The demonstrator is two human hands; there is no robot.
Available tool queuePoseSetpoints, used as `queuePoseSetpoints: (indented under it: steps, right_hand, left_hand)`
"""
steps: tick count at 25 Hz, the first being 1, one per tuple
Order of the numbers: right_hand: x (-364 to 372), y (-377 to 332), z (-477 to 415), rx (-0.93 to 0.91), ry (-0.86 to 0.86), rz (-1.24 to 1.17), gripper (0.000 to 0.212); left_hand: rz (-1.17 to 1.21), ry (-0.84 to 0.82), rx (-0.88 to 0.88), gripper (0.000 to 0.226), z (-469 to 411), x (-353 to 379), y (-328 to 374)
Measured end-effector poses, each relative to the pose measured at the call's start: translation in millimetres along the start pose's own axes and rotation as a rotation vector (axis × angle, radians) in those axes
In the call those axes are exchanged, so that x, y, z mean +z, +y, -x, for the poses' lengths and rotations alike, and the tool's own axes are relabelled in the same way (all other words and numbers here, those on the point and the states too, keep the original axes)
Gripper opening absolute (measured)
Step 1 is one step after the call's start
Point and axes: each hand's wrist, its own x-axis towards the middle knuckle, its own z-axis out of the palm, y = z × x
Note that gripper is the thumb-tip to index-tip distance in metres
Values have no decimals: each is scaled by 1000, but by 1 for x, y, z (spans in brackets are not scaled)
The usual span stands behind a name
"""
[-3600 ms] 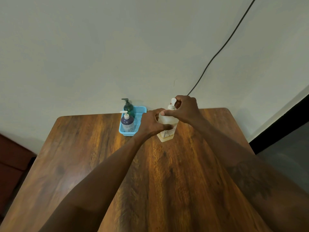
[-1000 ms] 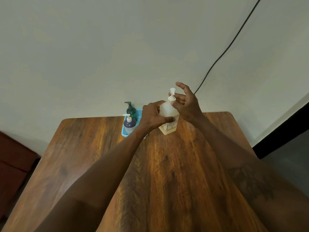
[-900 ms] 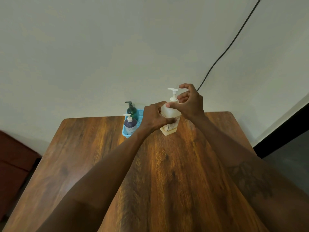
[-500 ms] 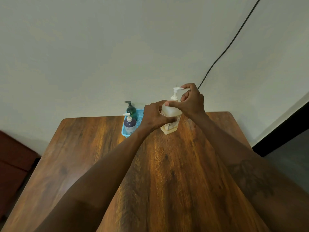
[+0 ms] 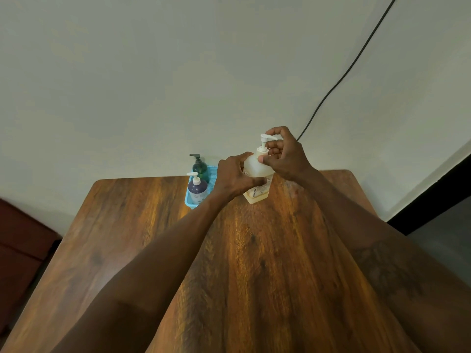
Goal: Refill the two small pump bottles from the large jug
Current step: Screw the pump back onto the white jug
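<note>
Head view: left hand [image 5: 234, 177] grips the large jug [image 5: 257, 171] round its body. Right hand [image 5: 286, 157] curls round its pump [image 5: 265, 141], thumb at the collar. The jug stands upright near the table's [image 5: 254, 263] far edge, just right of the blue basket [image 5: 189, 200], which holds the purple pump bottle [image 5: 197, 190] and the green pump bottle [image 5: 200, 167]. Bare wood lies nearer.

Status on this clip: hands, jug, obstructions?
Left hand grips large jug. Right hand pinches its pump. Green bottle and purple bottle capped, in blue basket beside jug. Nothing blocking.
</note>
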Motion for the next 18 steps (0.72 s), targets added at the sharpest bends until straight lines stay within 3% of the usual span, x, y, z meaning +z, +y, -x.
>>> queuePoseSetpoints:
  steps: [6,10,13,15,18]
  right_hand:
    - [-2,-1,-1,-27,-17,46,75]
    - [-9,6,-4,44,-274,-236,77]
    - [-13,8,-7,102,-391,-386,85]
    - [-9,6,-8,92,-341,-274,82]
    - [-3,-3,-4,80,6,96,82]
  left_hand:
    - [11,-152,39,59,-5,-5,-2]
    - [65,-289,2,75,-8,-8,-10]
    - [73,-280,-5,75,-6,-4,-14]
    - [64,-240,5,70,-5,-2,-11]
    - [5,-165,44,65,-6,-1,-5]
